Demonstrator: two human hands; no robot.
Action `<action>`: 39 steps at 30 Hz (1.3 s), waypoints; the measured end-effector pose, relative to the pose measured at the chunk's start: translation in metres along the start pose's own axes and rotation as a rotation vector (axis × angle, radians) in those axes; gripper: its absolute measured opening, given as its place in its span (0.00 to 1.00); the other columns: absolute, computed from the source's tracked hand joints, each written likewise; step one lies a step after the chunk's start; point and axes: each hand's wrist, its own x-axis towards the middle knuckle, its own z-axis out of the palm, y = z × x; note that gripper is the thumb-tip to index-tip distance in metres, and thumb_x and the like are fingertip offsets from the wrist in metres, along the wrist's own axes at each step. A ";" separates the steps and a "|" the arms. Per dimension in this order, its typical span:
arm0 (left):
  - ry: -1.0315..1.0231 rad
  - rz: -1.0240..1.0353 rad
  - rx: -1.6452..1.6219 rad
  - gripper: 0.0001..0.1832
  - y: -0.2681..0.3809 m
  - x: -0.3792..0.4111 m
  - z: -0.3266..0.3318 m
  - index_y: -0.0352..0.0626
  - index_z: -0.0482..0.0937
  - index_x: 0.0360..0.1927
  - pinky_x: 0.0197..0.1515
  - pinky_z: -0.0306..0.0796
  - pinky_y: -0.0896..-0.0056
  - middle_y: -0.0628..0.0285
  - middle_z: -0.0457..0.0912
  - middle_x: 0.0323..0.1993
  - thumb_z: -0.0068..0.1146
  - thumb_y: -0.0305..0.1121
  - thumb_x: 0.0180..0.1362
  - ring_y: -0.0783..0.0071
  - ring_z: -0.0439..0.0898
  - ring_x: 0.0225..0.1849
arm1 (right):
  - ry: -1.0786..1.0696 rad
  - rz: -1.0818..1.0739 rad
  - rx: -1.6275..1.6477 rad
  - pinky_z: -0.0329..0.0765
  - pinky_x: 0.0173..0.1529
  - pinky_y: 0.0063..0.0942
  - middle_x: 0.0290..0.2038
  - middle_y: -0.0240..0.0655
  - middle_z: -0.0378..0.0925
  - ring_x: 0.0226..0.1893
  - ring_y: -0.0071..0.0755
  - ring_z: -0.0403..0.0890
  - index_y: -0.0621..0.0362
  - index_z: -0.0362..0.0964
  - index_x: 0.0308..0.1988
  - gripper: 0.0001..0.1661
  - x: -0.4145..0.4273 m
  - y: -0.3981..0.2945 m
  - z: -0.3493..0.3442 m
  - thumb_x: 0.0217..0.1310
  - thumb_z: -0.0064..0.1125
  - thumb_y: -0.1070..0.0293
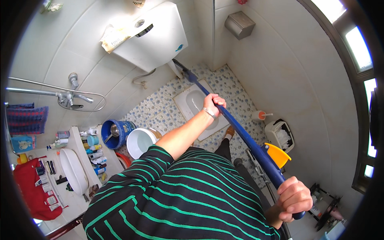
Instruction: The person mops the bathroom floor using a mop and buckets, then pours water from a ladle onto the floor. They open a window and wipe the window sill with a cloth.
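Observation:
Both my hands hold a long blue pole [244, 132] that slants across the view. My left hand [214, 102] is closed around its thinner middle stretch. Near the thick end, my right hand [295, 198] grips it, with a yellow lever [277, 155] sticking out from the pole between the hands. The pole's dark far end [178, 64] is beside the white flush pipe [175, 69]. What kind of head it carries cannot be made out. Under the pole, a white squat toilet [192, 99] is set in the pebble-patterned floor [159, 102].
A white cistern [156, 42] hangs on the wall. Left are a blue bucket [105, 127], a white bucket [129, 147] of water, a washbasin [72, 172] and a shower mixer [70, 97]. Right are a toilet brush holder [256, 115], a waste bin [271, 135] and a metal paper holder [238, 25].

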 end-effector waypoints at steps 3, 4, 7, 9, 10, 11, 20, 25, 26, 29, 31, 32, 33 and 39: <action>0.022 0.003 -0.037 0.17 0.018 0.032 0.012 0.49 0.54 0.09 0.14 0.58 0.79 0.72 0.58 0.06 0.46 0.30 0.48 0.79 0.58 0.10 | 0.028 0.068 -0.050 0.72 0.30 0.26 0.13 0.26 0.66 0.14 0.25 0.68 0.57 0.70 0.23 0.08 0.007 0.019 0.001 0.40 0.61 0.79; 0.013 0.022 -0.024 0.18 0.026 0.041 0.016 0.50 0.54 0.09 0.14 0.57 0.79 0.72 0.58 0.06 0.46 0.30 0.50 0.79 0.58 0.10 | 0.020 0.128 -0.117 0.70 0.30 0.28 0.12 0.25 0.64 0.14 0.23 0.67 0.54 0.70 0.22 0.08 0.008 0.027 0.005 0.41 0.63 0.76; 0.044 -0.044 0.018 0.18 0.034 0.061 0.031 0.50 0.55 0.10 0.14 0.57 0.78 0.72 0.58 0.06 0.46 0.31 0.51 0.79 0.58 0.10 | -0.032 0.136 -0.181 0.70 0.34 0.28 0.13 0.24 0.66 0.17 0.23 0.70 0.53 0.69 0.22 0.09 0.016 0.037 0.003 0.42 0.63 0.75; 0.110 0.028 0.167 0.18 0.028 0.082 0.040 0.50 0.54 0.11 0.14 0.57 0.76 0.72 0.57 0.06 0.44 0.31 0.52 0.77 0.58 0.09 | 0.172 0.136 -0.130 0.66 0.38 0.29 0.15 0.23 0.63 0.18 0.22 0.68 0.51 0.64 0.23 0.11 0.010 0.048 -0.016 0.43 0.62 0.72; 0.167 0.052 0.187 0.18 0.026 0.090 0.038 0.50 0.53 0.11 0.14 0.56 0.76 0.72 0.56 0.06 0.43 0.31 0.52 0.77 0.57 0.09 | 0.283 0.129 -0.114 0.65 0.39 0.29 0.15 0.23 0.63 0.19 0.22 0.67 0.51 0.63 0.25 0.11 0.007 0.054 -0.018 0.42 0.60 0.71; 0.220 0.073 0.213 0.18 0.022 0.098 0.039 0.50 0.53 0.11 0.14 0.56 0.76 0.72 0.56 0.06 0.43 0.31 0.53 0.77 0.57 0.09 | 0.395 0.118 -0.102 0.64 0.39 0.30 0.15 0.23 0.62 0.19 0.22 0.67 0.51 0.62 0.26 0.11 0.004 0.059 -0.021 0.42 0.59 0.71; 0.450 0.269 0.616 0.13 0.033 0.110 0.010 0.48 0.56 0.15 0.12 0.55 0.74 0.70 0.56 0.06 0.40 0.28 0.53 0.75 0.55 0.07 | 0.478 0.102 -0.057 0.64 0.37 0.30 0.15 0.26 0.64 0.19 0.25 0.68 0.52 0.62 0.27 0.14 -0.032 0.081 -0.016 0.41 0.61 0.74; 0.543 0.260 0.567 0.08 0.026 0.091 -0.001 0.43 0.62 0.20 0.13 0.57 0.71 0.67 0.57 0.08 0.40 0.29 0.54 0.72 0.57 0.08 | 0.599 0.126 -0.018 0.65 0.39 0.31 0.16 0.26 0.65 0.20 0.25 0.68 0.53 0.62 0.28 0.15 -0.048 0.067 -0.010 0.40 0.62 0.74; 0.581 0.307 0.588 0.07 0.019 0.087 -0.002 0.43 0.63 0.21 0.13 0.57 0.71 0.66 0.57 0.08 0.40 0.29 0.54 0.72 0.57 0.09 | 0.636 0.134 -0.009 0.65 0.39 0.30 0.16 0.26 0.65 0.20 0.25 0.68 0.52 0.61 0.27 0.15 -0.053 0.064 -0.011 0.39 0.62 0.74; 0.608 0.341 0.674 0.06 0.012 0.078 -0.017 0.42 0.63 0.23 0.14 0.59 0.68 0.64 0.58 0.08 0.39 0.29 0.55 0.70 0.58 0.09 | 0.749 0.126 0.009 0.66 0.36 0.30 0.14 0.27 0.64 0.17 0.27 0.68 0.53 0.61 0.28 0.17 -0.067 0.057 -0.017 0.39 0.63 0.74; 0.673 0.354 0.663 0.08 -0.001 0.071 -0.018 0.44 0.62 0.21 0.14 0.58 0.70 0.66 0.57 0.08 0.40 0.30 0.55 0.72 0.57 0.09 | 0.833 0.155 0.040 0.66 0.36 0.30 0.14 0.27 0.64 0.17 0.26 0.67 0.53 0.61 0.27 0.16 -0.077 0.050 -0.021 0.38 0.62 0.74; 0.702 0.343 0.663 0.10 -0.005 0.074 -0.021 0.45 0.60 0.19 0.13 0.57 0.72 0.68 0.56 0.08 0.40 0.31 0.55 0.74 0.56 0.09 | 0.865 0.171 0.066 0.65 0.38 0.31 0.14 0.27 0.63 0.17 0.26 0.67 0.53 0.60 0.27 0.16 -0.084 0.050 -0.023 0.37 0.60 0.75; 0.729 0.336 0.660 0.13 -0.008 0.078 -0.023 0.47 0.58 0.17 0.13 0.56 0.74 0.70 0.56 0.07 0.40 0.31 0.55 0.76 0.55 0.08 | 0.877 0.169 0.060 0.65 0.38 0.31 0.14 0.27 0.63 0.18 0.26 0.67 0.53 0.60 0.27 0.16 -0.088 0.054 -0.024 0.37 0.60 0.75; 0.649 0.182 0.617 0.15 0.013 0.134 -0.037 0.49 0.55 0.15 0.13 0.55 0.74 0.69 0.54 0.06 0.41 0.31 0.55 0.75 0.54 0.08 | 0.827 0.158 0.019 0.64 0.42 0.34 0.15 0.27 0.63 0.20 0.27 0.67 0.53 0.61 0.27 0.15 -0.084 0.089 -0.026 0.37 0.60 0.76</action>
